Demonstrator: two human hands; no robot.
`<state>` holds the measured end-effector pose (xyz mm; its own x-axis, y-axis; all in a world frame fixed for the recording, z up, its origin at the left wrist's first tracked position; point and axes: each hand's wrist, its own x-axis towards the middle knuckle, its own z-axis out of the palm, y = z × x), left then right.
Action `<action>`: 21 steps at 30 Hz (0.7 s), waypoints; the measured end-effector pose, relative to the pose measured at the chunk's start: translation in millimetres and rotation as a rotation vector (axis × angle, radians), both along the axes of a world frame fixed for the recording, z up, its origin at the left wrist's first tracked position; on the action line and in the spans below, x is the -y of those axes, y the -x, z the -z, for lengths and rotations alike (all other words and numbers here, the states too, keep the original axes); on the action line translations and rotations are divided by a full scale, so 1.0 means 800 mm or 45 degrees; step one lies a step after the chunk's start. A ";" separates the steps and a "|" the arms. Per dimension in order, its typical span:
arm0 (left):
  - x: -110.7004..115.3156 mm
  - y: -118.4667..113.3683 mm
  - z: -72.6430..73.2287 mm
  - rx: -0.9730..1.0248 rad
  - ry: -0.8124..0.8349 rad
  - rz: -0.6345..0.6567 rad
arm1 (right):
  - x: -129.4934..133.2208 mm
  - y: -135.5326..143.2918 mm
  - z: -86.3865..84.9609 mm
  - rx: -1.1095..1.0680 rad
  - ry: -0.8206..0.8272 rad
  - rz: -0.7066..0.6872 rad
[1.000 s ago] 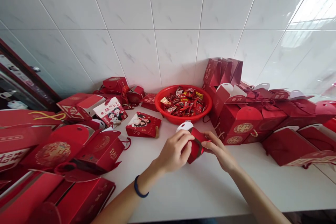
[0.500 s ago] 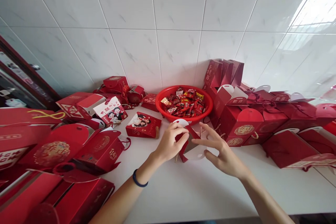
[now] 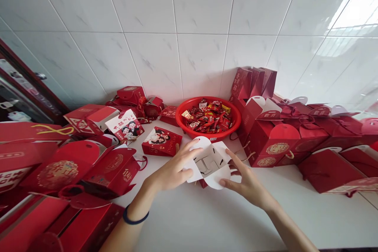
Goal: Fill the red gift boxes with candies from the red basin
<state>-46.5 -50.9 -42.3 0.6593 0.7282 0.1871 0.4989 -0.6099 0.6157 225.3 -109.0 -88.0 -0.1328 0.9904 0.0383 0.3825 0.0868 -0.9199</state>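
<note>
A small red candy box (image 3: 210, 161) with a white inside stands on the white table with its top flaps folded outward. I look down into it and see its bare bottom. My left hand (image 3: 174, 165) lies along the left flaps, fingers and thumb spread apart against the card. On the other side, my right hand (image 3: 248, 181) holds the box by its right flaps, thumb over the near rounded flap and fingers around the outer side. Just behind the box stands a red plastic basin (image 3: 180, 120) full of wrapped candies (image 3: 208, 118).
A red box with a printed couple (image 3: 162, 141) lies left of the basin. Many red gift boxes (image 3: 115, 167) crowd the left side, and more stacked boxes (image 3: 274, 141) fill the right. White wall tiles (image 3: 203, 63) rise behind the white table (image 3: 183, 216).
The folded flaps on the box have spread outward, and its white inside now faces me. My left hand went from a pinch to spread fingers; my right hand came onto the right flaps.
</note>
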 end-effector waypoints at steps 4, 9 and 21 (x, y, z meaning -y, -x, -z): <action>-0.002 0.018 0.017 -0.030 0.145 0.077 | -0.009 -0.001 0.002 -0.041 0.044 -0.051; -0.008 0.015 0.020 0.028 0.070 -0.015 | -0.020 -0.006 -0.001 0.024 -0.036 -0.047; -0.035 -0.011 -0.057 -0.112 -0.157 -0.193 | -0.064 -0.028 -0.058 0.050 -0.453 0.169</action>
<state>-37.7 -23.0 3.0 0.5616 0.7956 0.2274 0.6392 -0.5916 0.4914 247.8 -57.7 -41.7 -0.0122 0.9248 0.3803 0.4463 0.3453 -0.8256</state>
